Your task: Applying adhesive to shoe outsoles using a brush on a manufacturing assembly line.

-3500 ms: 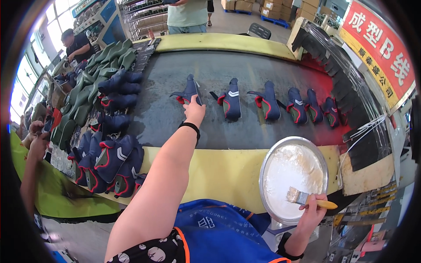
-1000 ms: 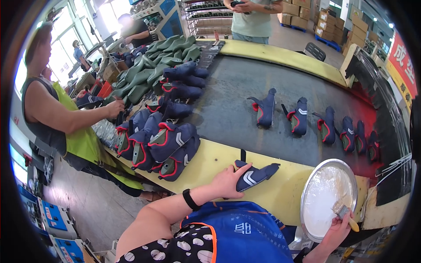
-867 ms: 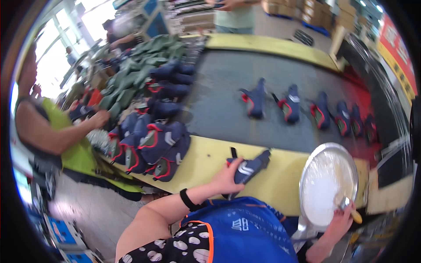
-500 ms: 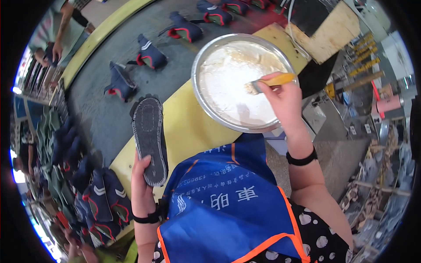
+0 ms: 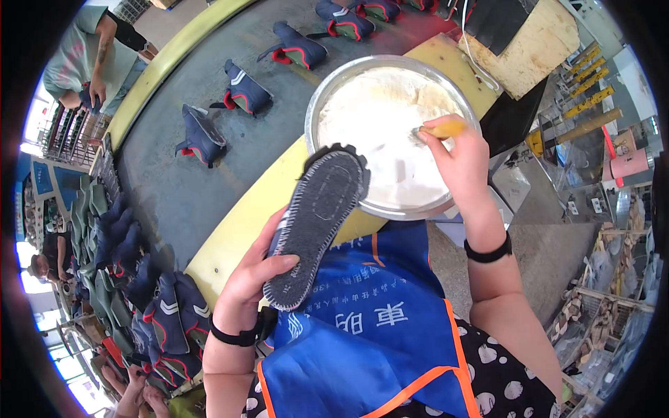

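Observation:
My left hand (image 5: 254,273) is closed around a shoe upper (image 5: 317,226), its dark grey stitched underside turned up and its toe end pointing to the bowl. Over the right part of a wide metal bowl (image 5: 315,115), my right hand (image 5: 458,160) grips a brush (image 5: 446,129) with a yellow handle. The brush's bristles are blurred and partly hidden by my fingers. Thick white paste (image 5: 369,104) fills much of the bowl. The toe of the shoe upper overlaps the bowl's near left rim in this view.
Several navy shoe uppers with red edging (image 5: 247,90) lie along the grey conveyor belt (image 5: 164,164), bordered by a yellow edge (image 5: 240,219). More uppers (image 5: 178,313) are piled at left. Another person (image 5: 97,59) stands across the belt; other hands (image 5: 143,397) show at lower left.
My left hand has brought the shoe upper rightward to the bowl and tilted it. My right hand has shifted slightly right with the brush, which has turned.

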`<state>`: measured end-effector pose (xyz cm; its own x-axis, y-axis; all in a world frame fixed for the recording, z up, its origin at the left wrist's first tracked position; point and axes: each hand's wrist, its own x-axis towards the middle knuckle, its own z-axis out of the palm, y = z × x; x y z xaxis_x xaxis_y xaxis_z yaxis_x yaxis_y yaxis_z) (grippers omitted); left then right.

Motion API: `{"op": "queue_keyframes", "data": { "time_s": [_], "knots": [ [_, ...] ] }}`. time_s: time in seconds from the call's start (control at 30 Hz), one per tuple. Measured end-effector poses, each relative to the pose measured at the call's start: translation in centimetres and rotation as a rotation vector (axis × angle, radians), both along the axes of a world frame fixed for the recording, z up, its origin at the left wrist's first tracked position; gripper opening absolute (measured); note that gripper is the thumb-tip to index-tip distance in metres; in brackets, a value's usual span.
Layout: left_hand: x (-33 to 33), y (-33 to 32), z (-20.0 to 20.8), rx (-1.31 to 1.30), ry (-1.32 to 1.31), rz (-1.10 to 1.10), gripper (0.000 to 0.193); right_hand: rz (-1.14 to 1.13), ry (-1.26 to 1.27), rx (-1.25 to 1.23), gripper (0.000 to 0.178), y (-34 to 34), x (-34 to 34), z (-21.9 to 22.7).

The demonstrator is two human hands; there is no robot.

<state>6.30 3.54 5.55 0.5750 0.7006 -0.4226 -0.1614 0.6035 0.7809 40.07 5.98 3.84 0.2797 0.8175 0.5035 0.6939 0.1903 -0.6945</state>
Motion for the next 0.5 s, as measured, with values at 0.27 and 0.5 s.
{"op": "queue_keyframes", "data": {
  "time_s": [0.27,0.5],
  "knots": [
    [2.4,2.2,1.5,0.115,0.186,-0.189,0.085,0.536,-0.333,0.242,0.022,-3.2,-2.8,3.6],
    [2.4,2.3,1.9,0.1,0.186,-0.221,0.086,0.516,-0.329,0.18,0.021,-1.4,-2.0,2.3]
  ]
}}
